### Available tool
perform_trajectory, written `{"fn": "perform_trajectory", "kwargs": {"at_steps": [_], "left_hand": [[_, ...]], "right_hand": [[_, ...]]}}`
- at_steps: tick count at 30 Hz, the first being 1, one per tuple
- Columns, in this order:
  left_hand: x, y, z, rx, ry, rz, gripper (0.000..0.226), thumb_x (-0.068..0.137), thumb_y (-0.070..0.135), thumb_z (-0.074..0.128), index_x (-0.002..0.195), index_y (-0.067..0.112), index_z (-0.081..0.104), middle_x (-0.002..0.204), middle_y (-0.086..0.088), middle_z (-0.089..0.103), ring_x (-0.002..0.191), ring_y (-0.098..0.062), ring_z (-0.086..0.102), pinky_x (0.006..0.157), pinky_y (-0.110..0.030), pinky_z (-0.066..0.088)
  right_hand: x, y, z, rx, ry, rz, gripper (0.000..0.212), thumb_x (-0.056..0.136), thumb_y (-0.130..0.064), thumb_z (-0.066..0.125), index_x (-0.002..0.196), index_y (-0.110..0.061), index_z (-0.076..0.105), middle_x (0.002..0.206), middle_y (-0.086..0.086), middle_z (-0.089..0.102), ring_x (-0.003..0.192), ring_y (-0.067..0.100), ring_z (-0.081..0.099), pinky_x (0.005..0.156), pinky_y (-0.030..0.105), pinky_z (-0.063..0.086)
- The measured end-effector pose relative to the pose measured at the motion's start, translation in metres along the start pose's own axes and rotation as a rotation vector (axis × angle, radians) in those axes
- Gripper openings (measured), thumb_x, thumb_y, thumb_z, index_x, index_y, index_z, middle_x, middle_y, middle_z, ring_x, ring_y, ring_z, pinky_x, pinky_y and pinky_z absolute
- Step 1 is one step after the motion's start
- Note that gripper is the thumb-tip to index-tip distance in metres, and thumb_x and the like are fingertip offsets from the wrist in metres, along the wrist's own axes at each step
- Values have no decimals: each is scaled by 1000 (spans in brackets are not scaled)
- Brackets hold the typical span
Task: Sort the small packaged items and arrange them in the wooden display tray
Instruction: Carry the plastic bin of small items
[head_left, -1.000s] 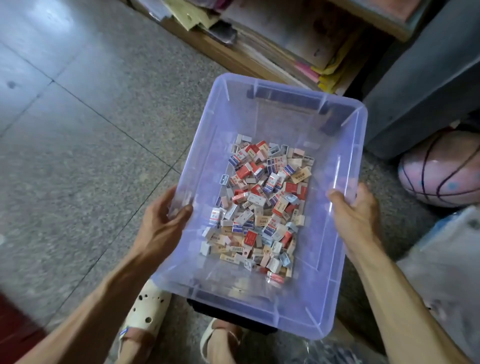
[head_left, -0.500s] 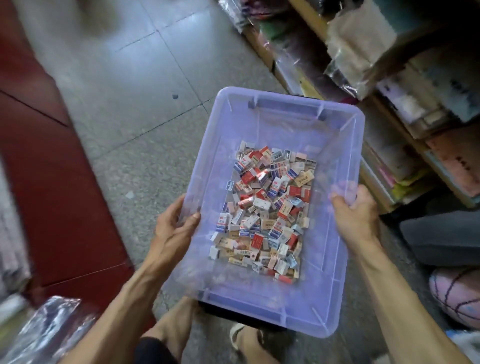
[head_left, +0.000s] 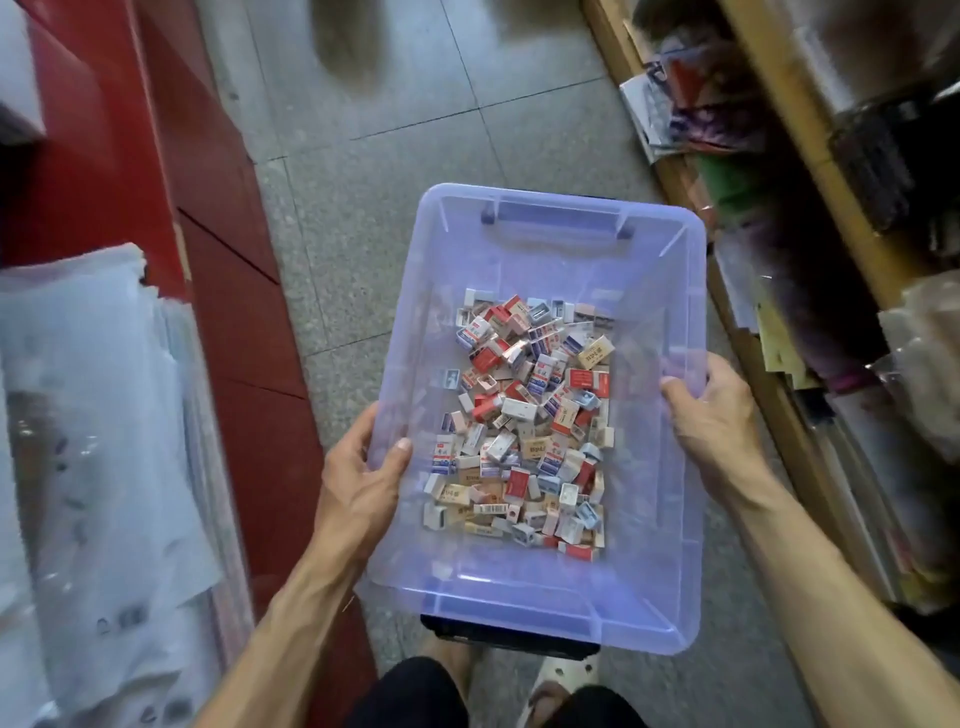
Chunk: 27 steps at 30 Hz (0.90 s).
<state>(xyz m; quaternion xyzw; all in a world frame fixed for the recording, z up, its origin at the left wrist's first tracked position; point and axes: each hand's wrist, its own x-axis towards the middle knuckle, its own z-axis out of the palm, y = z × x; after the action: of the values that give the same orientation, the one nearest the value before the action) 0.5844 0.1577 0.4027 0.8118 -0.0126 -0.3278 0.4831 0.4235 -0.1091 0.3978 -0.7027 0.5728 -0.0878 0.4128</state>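
Now the view has swung round: a second ago the clear plastic bin (head_left: 540, 415) hung over grey tiles with a basketball off to the right, and at this moment it sits between a red cabinet (head_left: 171, 218) on the left and a cluttered wooden shelf (head_left: 810, 218) on the right, with a stack of plastic-wrapped sheets (head_left: 93, 415) beside the cabinet. Both hands grip the bin as they did before. The left hand (head_left: 358, 478) clasps the left long rim, thumb hooked inside the wall and fingers underneath; the right hand (head_left: 711, 410) holds the right rim the same way, thumb over the edge. The small packaged items (head_left: 524, 431), little red, white, blue and tan boxes, lie in a loose jumble across the middle of the bin floor, and the pile looks much the same as a second earlier, so nothing has spilled or been taken out. The bin is carried above the tiled floor (head_left: 363, 171), tilted slightly, with the person's feet just visible below its near edge. No wooden display tray shows anywhere in this view, and none of the boxes is sorted. The turn suggests the person is carrying the stock toward a place to work, so the task proper has hardly begun: the bin probably needs setting down somewhere steady before any sorting can start.
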Motion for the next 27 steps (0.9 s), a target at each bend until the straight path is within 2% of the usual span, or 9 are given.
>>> {"fn": "perform_trajectory", "kwargs": {"at_steps": [3, 6, 10, 13, 16, 18, 20, 22, 27], "left_hand": [[47, 33, -36, -23, 46, -16, 40, 92, 11, 65, 127, 30, 62, 116, 9, 71, 109, -10, 66, 99, -44, 51], [100, 65, -60, -28, 105, -14, 43, 92, 10, 65, 132, 25, 59, 119, 8, 69, 111, -7, 64, 101, -39, 50], [184, 110, -82, -56, 147, 1, 43, 92, 1, 62, 129, 22, 59, 107, 19, 68, 91, 13, 64, 86, -15, 53], [254, 150, -92, -64, 179, 7, 45, 91, 0, 62, 131, 22, 58, 111, 15, 68, 96, 6, 65, 92, -24, 54], [321, 188, -102, -73, 189, 1, 45, 90, -1, 62, 131, 19, 59, 108, 15, 69, 96, 5, 66, 89, -20, 54], [362, 214, -111, -62, 199, 10, 45, 89, 0, 63, 127, 24, 62, 111, 10, 71, 103, -3, 66, 95, -33, 53], [407, 241, -122, -66, 208, 14, 44, 87, 1, 65, 114, 36, 65, 109, 7, 73, 103, -8, 67, 97, -40, 52], [452, 269, -132, -89, 205, 17, 45, 85, 2, 66, 105, 43, 66, 105, 7, 74, 98, -7, 69, 96, -40, 53], [580, 334, -160, -118, 132, 7, 44, 88, -5, 62, 118, 28, 64, 106, 7, 73, 98, -4, 68, 95, -36, 53]], "right_hand": [[36, -64, 38, 19, -53, -37, 15, 92, -15, 61, 105, -9, 64, 99, 11, 69, 89, 29, 63, 73, 36, 51], [80, -123, 74, 22, -99, -76, 13, 91, -15, 60, 103, -11, 64, 95, 9, 68, 85, 27, 61, 68, 32, 46], [153, -195, 122, 43, -123, -138, 13, 92, -16, 62, 103, -9, 65, 94, 11, 69, 83, 28, 62, 72, 36, 50], [215, -250, 154, 54, -155, -166, 12, 91, -11, 61, 102, -10, 64, 92, 8, 67, 83, 25, 61, 72, 35, 49], [272, -305, 178, 42, -153, -167, 14, 90, -8, 59, 103, -8, 64, 90, 6, 65, 81, 21, 58, 68, 30, 44], [309, -345, 192, 54, -156, -181, 15, 89, -7, 59, 103, -7, 65, 92, 7, 66, 82, 23, 60, 70, 31, 45], [345, -385, 208, 48, -143, -194, 14, 88, -7, 59, 102, -6, 65, 91, 7, 66, 81, 22, 59, 72, 33, 47], [378, -423, 225, 43, -128, -210, 13, 89, -7, 59, 100, -7, 65, 90, 5, 65, 80, 21, 58, 71, 32, 46], [463, -512, 274, 59, -81, -179, 13, 89, -5, 59, 100, -3, 64, 87, 4, 62, 78, 19, 56, 69, 30, 45]]}}
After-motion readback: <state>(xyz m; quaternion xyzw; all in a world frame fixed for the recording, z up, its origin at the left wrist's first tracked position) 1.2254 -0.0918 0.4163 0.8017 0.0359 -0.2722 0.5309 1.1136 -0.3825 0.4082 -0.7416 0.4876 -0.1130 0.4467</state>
